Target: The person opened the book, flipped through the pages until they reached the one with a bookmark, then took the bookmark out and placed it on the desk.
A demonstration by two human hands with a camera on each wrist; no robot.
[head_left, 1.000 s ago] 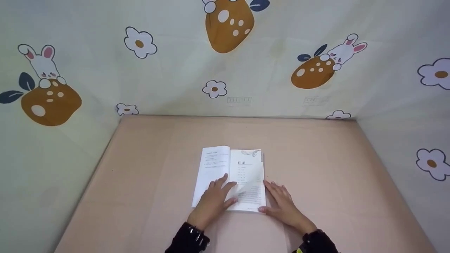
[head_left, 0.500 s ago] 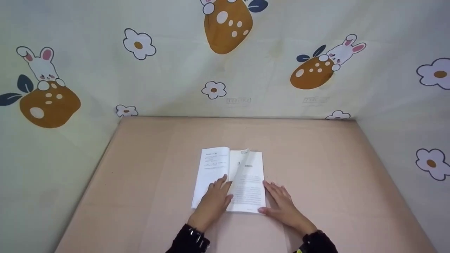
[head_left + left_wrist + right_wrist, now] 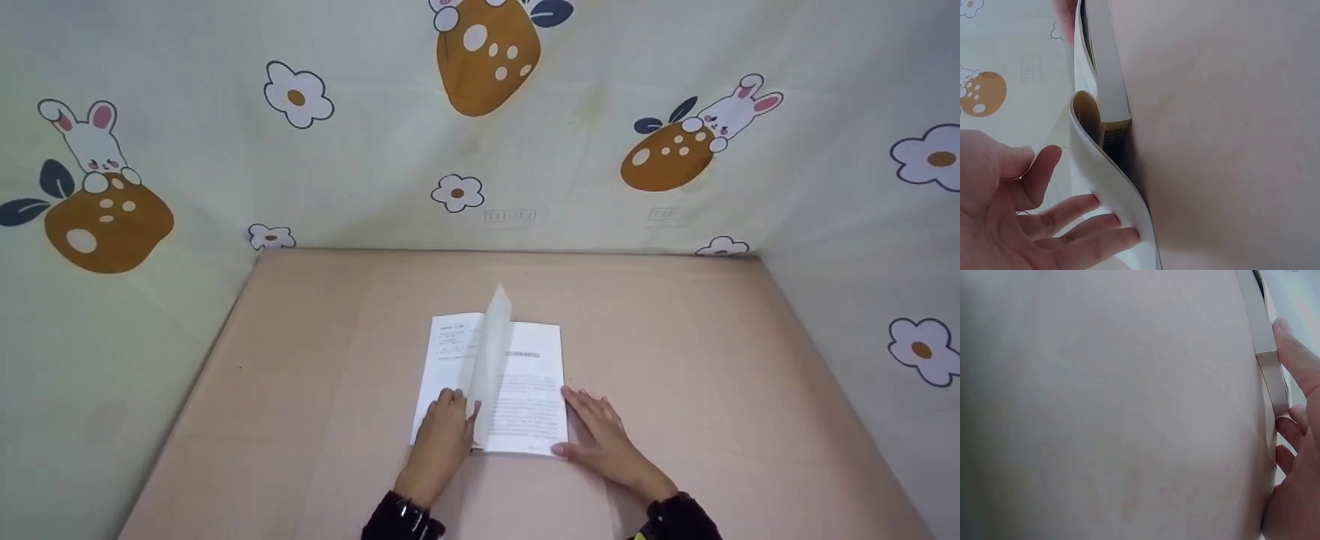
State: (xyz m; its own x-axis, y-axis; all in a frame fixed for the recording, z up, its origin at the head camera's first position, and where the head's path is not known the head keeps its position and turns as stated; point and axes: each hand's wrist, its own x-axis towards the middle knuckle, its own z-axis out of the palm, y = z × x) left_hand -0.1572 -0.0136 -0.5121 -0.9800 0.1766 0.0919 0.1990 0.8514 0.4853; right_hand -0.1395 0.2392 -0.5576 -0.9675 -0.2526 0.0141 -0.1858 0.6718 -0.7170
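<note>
An open book [image 3: 536,420] with printed pages lies in the middle of the head view. One page [image 3: 491,356] stands up from it near the spine, curving leftward. My left hand [image 3: 442,431] is over the left side and pinches that page's lower part between thumb and index finger. In the left wrist view the other fingers [image 3: 1098,242] of that hand rest on the curved left-hand leaves. My right hand [image 3: 604,439] rests at the lower right corner, thumb on the bottom edge, fairly straight fingers along the right side. The book's block [image 3: 1266,354] shows in the right wrist view.
The book lies on a beige tabletop [image 3: 315,360]. Pale walls of printed cloth [image 3: 375,150] with rabbits and flowers stand behind and at both sides. Dark shiny sleeves [image 3: 401,517] cover the forearms.
The page has lifted from the right side and swung leftward until nearly upright, uncovering the text page beneath. My left hand has shifted slightly left and down with it. The right hand stays put.
</note>
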